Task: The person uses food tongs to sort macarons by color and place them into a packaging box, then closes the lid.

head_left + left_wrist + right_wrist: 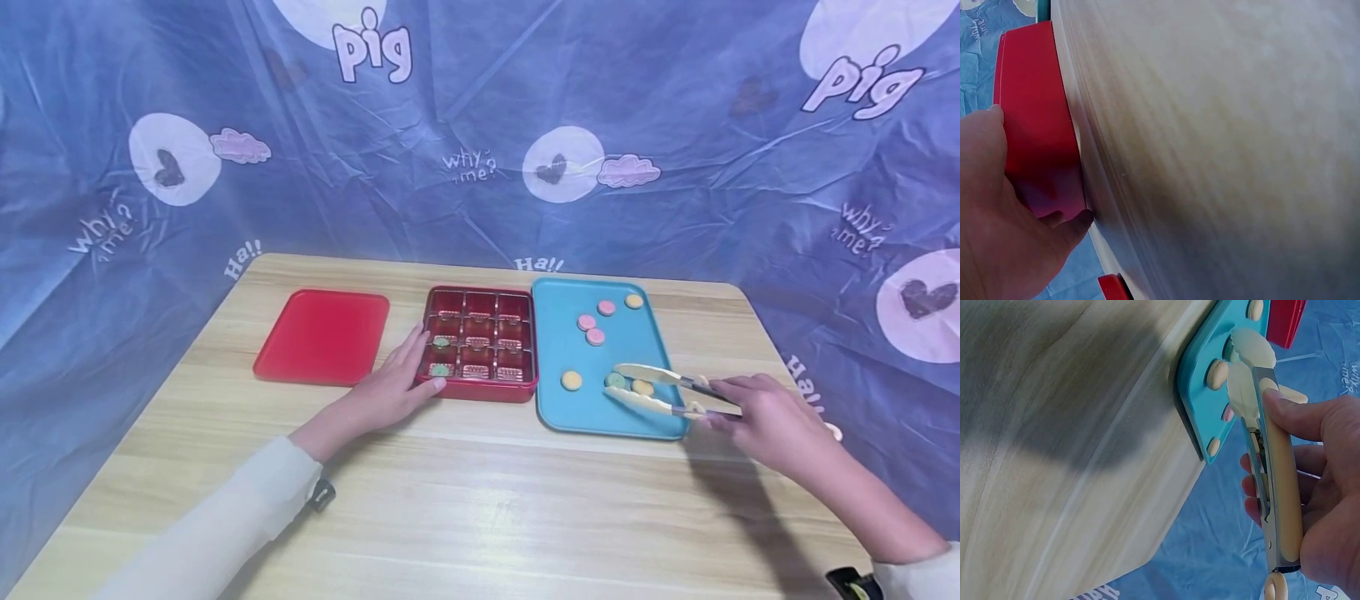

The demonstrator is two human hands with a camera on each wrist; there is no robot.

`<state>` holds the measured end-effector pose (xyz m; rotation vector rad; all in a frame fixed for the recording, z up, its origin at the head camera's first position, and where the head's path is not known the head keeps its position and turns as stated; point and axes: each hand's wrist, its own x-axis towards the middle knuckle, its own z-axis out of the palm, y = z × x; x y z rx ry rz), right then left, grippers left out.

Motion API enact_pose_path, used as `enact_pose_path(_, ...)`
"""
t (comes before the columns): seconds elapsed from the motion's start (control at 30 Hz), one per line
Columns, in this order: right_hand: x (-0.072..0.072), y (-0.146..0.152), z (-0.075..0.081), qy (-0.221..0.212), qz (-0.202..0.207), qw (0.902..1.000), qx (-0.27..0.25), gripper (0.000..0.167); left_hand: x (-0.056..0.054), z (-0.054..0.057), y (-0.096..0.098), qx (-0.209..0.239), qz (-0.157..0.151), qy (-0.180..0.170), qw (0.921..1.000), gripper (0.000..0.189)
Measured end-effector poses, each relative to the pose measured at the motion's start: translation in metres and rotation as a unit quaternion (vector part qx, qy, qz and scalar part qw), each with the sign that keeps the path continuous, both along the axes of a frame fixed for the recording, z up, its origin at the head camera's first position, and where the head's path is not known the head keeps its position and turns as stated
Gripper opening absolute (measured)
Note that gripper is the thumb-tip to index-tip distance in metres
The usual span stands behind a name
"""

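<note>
My left hand (393, 387) steadies the red divided box (491, 389) at its near left corner, with straight fingers along the left side and the thumb at the front wall. Two green macarons (440, 370) sit in the box's left column, in the middle and near compartments. A pair of cream-tipped tongs (648, 403) is gripped in my right hand (772, 421). Between the tong tips lies a green macaron (616, 381) on the blue tray (585, 417); whether the tips touch it I cannot tell. Beside it, between the tong arms, is a yellow macaron (642, 387).
Three pink macarons (595, 337) lie toward the tray's back, with a yellow macaron (633, 302) near the far right corner. Another yellow macaron (572, 381) is left of the tongs. A red lid (324, 337) lies left of the box. A blue printed cloth hangs behind the table.
</note>
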<state>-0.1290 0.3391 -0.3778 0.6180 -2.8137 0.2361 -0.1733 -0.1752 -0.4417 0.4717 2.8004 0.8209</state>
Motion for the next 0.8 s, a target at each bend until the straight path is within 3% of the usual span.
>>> enact_pose_path(0.33,-0.0040,0.0013,-0.0004,0.029,0.025,0.9992,0.011,0.055,-0.0006,-0.0013,-0.0005,0.001,0.002,-0.003,1.0000,0.096)
enact_pose_path(0.8,-0.0059,0.0057,0.0007,0.019,0.023,0.9994,0.016,0.051,-0.0004,-0.0009,-0.0001,-0.001,0.004,-0.005,1.0000,0.097)
